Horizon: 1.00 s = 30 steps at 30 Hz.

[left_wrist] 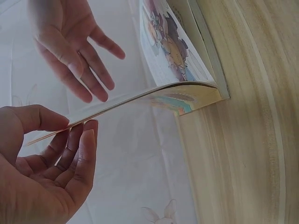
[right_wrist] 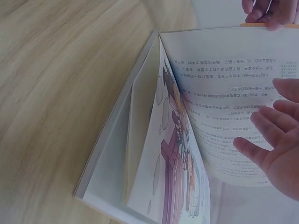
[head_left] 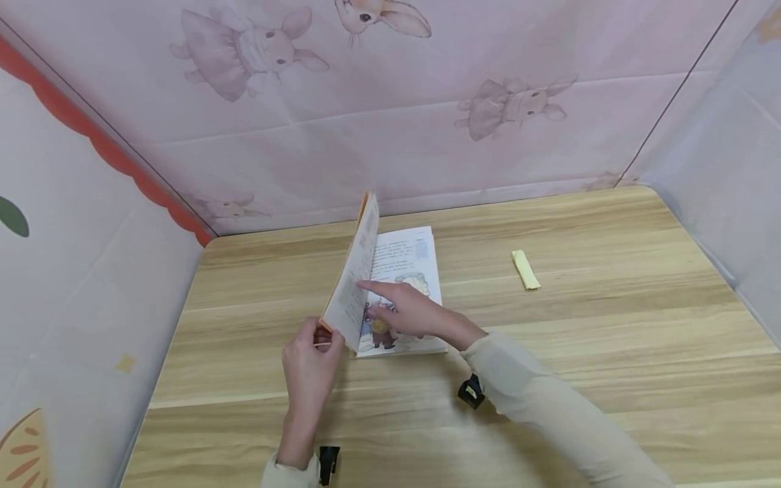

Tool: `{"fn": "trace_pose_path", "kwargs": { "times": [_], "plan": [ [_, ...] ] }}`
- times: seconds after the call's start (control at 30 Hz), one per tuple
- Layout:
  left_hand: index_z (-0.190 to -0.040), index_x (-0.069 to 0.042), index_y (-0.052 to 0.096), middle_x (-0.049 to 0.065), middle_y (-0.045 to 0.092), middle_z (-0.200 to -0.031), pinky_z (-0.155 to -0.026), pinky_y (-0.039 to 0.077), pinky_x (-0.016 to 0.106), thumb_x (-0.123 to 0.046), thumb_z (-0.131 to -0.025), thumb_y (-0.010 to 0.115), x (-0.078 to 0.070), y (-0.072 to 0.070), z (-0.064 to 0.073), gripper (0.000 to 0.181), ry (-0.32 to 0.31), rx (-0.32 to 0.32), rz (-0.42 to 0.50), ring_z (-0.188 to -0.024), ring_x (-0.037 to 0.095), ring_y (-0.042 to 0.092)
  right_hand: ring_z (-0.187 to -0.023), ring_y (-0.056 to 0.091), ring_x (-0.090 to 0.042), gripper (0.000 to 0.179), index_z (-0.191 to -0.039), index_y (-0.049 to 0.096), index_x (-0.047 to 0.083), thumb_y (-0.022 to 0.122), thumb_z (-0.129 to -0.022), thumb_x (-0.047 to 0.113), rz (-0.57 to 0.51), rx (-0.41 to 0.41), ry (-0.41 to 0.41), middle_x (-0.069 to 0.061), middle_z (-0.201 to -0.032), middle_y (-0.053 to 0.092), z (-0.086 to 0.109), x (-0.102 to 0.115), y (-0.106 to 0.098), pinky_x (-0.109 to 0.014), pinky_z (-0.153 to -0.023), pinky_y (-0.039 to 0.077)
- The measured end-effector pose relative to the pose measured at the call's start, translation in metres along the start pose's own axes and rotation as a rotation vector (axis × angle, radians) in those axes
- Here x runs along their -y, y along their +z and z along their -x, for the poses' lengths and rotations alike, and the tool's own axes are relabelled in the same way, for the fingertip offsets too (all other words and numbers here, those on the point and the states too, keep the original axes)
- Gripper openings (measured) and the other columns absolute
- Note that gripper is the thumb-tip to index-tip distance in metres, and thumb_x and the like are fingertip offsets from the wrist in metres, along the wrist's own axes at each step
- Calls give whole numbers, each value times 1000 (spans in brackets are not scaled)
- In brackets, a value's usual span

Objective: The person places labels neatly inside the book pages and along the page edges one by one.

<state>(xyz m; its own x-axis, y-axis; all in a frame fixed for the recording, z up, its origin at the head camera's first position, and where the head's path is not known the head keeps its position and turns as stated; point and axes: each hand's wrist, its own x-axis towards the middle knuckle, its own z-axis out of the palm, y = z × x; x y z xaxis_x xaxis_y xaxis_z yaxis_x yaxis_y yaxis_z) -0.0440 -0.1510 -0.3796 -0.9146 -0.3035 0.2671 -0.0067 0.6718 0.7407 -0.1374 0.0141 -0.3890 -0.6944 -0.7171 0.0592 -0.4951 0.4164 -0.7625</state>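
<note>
An illustrated book lies open on the wooden table, its left part raised almost upright. My left hand pinches the lower outer edge of that raised cover and pages between thumb and fingers, which the left wrist view shows closely. Over the open spread, my right hand has its index finger stretched toward the raised page, near the fold. In the right wrist view the right hand has spread fingers in front of the printed page and grips nothing. A coloured picture fills part of the opposite page.
A folded pale yellow strip lies on the table right of the book. Black wrist-worn pieces show beside both forearms. A pink curtain with rabbit prints hangs behind the table's far edge.
</note>
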Motion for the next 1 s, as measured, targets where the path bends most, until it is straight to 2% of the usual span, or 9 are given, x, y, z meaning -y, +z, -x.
{"fn": "trace_pose_path", "kwargs": {
  "times": [0.1, 0.2, 0.43, 0.67, 1.0],
  "plan": [
    [-77, 4, 59, 13, 64, -70, -54, 55, 28, 2, -76, 56, 1, -1, 0, 4, -7, 0, -7, -63, 22, 66, -57, 46, -12, 49, -138, 39, 7, 54, -92, 12, -20, 7, 7, -14, -120, 56, -1, 0, 1, -25, -57, 43],
    [-77, 4, 59, 13, 64, -70, -54, 55, 28, 2, -75, 56, 1, -1, 1, 4, 6, -9, -13, -62, 22, 65, -50, 40, -8, 50, -139, 38, 7, 54, -92, 11, -36, 14, 16, -14, -119, 56, -3, 1, 2, -24, -50, 41],
    [-79, 3, 59, 12, 63, -69, -52, 55, 28, 4, -75, 57, 2, 0, 1, 4, 18, -32, -32, -61, 22, 65, -47, 35, -5, 50, -140, 37, 10, 53, -93, 12, -45, 32, 29, -12, -125, 53, -5, 1, 2, -22, -48, 38],
    [-87, 5, 60, 15, 64, -73, -53, 55, 30, 2, -77, 58, -1, -2, 1, 11, -6, -8, -38, -64, 23, 64, -41, 35, -5, 50, -140, 37, 14, 52, -93, 11, -79, 46, 59, -14, -123, 53, -6, 0, 2, -20, -39, 36],
    [-92, 7, 60, 17, 64, -76, -53, 55, 33, 2, -79, 57, -2, -3, 0, 15, -33, -4, -53, -65, 25, 64, -38, 37, -6, 50, -142, 35, 19, 50, -94, 14, -108, 63, 107, -13, -96, 62, -6, -5, 4, -22, -32, 36]
  ]
}}
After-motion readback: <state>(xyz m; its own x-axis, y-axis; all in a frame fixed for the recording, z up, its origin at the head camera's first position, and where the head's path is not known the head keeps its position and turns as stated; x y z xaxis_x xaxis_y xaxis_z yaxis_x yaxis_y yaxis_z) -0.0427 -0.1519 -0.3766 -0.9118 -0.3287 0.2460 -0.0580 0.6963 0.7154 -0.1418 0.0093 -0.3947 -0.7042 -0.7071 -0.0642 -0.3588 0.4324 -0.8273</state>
